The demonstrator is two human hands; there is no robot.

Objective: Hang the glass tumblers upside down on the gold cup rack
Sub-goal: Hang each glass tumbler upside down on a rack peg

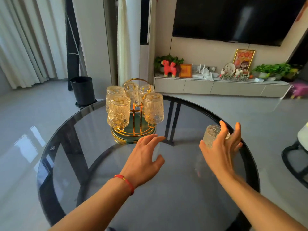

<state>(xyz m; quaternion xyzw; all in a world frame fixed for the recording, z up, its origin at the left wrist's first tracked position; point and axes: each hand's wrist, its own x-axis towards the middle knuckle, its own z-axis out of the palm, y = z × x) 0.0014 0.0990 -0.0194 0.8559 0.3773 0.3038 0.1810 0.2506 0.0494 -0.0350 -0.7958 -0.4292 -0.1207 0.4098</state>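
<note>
The gold cup rack with a green round base stands on the far left part of the round glass table. Several ribbed glass tumblers hang on it upside down, the nearest two at the front left and front right. One more tumbler stands upright near the table's right edge. My right hand is spread just in front of this tumbler, fingers apart, not closed on it. My left hand hovers open over the table, just in front of the rack's base.
A black bin stands on the floor behind the table at the left. A low TV cabinet with ornaments and plants runs along the back wall. A dark stool frame sits at the right edge.
</note>
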